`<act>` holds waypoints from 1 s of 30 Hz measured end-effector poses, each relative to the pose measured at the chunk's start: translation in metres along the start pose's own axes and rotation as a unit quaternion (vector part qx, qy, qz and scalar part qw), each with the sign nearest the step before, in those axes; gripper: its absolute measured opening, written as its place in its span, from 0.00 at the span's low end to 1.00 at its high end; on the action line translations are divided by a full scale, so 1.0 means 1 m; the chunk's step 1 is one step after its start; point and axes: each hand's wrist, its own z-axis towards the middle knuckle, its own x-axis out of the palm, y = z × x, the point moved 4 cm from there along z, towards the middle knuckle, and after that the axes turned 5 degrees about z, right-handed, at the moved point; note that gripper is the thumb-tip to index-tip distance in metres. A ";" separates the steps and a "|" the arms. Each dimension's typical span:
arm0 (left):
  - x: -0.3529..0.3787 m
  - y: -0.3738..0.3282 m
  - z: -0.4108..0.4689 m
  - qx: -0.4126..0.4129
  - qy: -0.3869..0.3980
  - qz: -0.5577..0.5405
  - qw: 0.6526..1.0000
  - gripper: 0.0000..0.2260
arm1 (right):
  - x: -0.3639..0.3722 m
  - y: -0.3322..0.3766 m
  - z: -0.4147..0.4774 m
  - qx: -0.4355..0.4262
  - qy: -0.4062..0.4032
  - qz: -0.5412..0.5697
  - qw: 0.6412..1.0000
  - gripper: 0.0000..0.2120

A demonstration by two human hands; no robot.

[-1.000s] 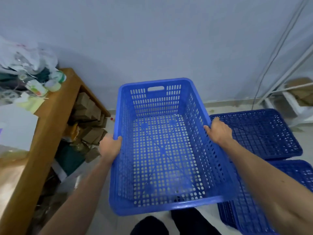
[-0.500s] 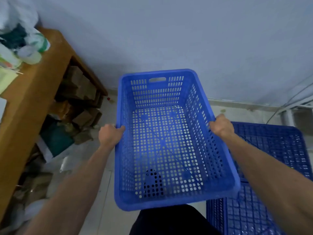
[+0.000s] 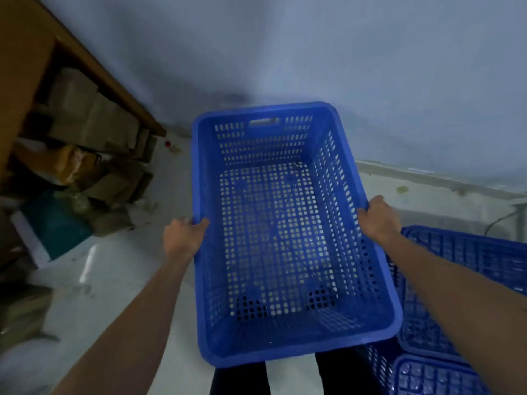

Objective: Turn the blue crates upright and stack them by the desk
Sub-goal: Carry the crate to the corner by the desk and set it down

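Note:
A blue perforated crate (image 3: 281,238) is upright, open side up, held above the pale floor in front of my legs. My left hand (image 3: 184,238) grips its left long rim and my right hand (image 3: 377,218) grips its right long rim. Two more blue crates lie upside down on the floor at the right: one (image 3: 470,260) behind my right forearm, another (image 3: 427,377) at the bottom right corner. The wooden desk (image 3: 25,52) stands at the upper left.
Cardboard boxes (image 3: 91,121) and a teal package (image 3: 54,223) are piled under the desk. A grey wall (image 3: 313,52) runs along the back. Bare floor (image 3: 119,266) lies between the desk and the held crate. A cable (image 3: 499,220) trails at the right.
The held crate has gone lower and farther forward toward the floor by the desk. My view has tilted down, so the desk top and its clutter have left the frame.

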 end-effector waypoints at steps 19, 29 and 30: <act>0.227 0.064 0.045 -0.218 0.102 -0.209 0.948 0.19 | 0.119 0.069 0.188 -0.223 -0.005 -0.143 0.964 0.13; 0.318 0.033 0.007 -0.354 0.195 -0.387 0.829 0.12 | 0.130 0.106 0.232 -0.244 -0.041 -0.189 0.950 0.15; 0.323 0.027 0.004 -0.361 0.206 -0.402 0.816 0.13 | 0.128 0.111 0.236 -0.240 -0.031 -0.181 0.953 0.16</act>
